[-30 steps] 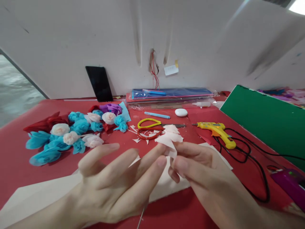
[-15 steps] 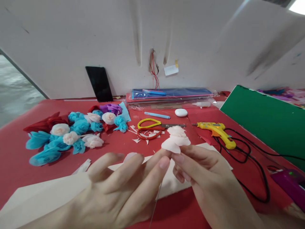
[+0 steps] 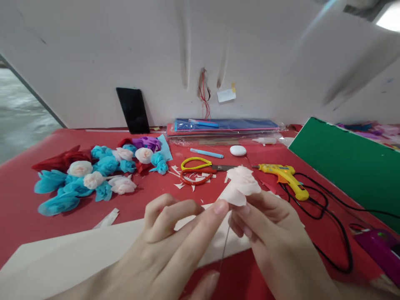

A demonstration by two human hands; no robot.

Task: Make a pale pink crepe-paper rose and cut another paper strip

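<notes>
A pale pink paper flower (image 3: 240,184) on a thin wire stem (image 3: 223,246) is held up between both hands over the red table (image 3: 18,204). My right hand (image 3: 271,233) pinches the flower's base with fingers closed. My left hand (image 3: 175,246) touches the lowest petal with its fingertips, two fingers curled, thumb near the wire. A sheet of cream paper (image 3: 78,250) lies under the hands.
Finished blue, pink, purple and red paper flowers (image 3: 93,173) lie at the left. Scissors (image 3: 196,170) with yellow and red handles sit among paper scraps. A yellow glue gun (image 3: 284,175) with black cable, a green board (image 3: 350,158), packed paper sheets (image 3: 225,125) and a black phone (image 3: 133,109) stand behind.
The flower has moved right and slightly lower, its petals pressed closer together. My left hand's fingers have curled in and followed to the right. The view shifted slightly.
</notes>
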